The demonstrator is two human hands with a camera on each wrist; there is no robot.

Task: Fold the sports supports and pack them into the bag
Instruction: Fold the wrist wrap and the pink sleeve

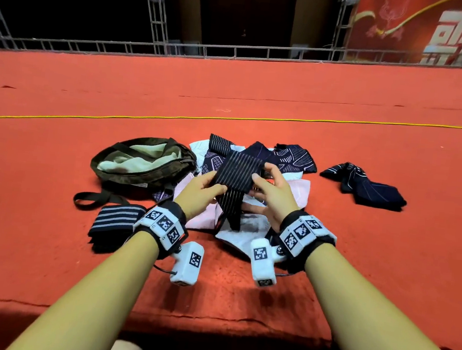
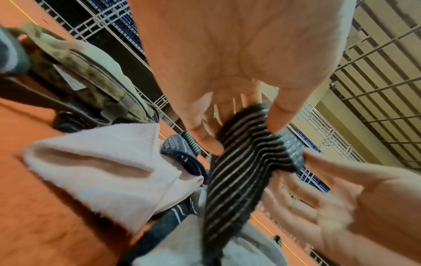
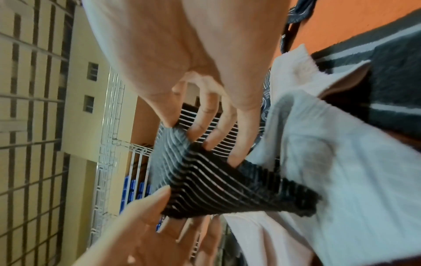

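both hands hold the striped support (image 1: 237, 172) lifted just right of the open bag (image 1: 141, 160): left hand (image 1: 198, 190) and right hand (image 1: 272, 193) each pinch an edge. folding looks underway; next likely doubling its hanging tail over, then bagging it.

Head view downward over both hands; close, perhaps blurred wrist views sharing the striped support (image 2: 239, 171).

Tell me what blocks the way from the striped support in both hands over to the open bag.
Nothing visible does. The striped support is held up by the left hand and right hand; the bag lies just left of it, mouth open, with only the pile's edge below the path.
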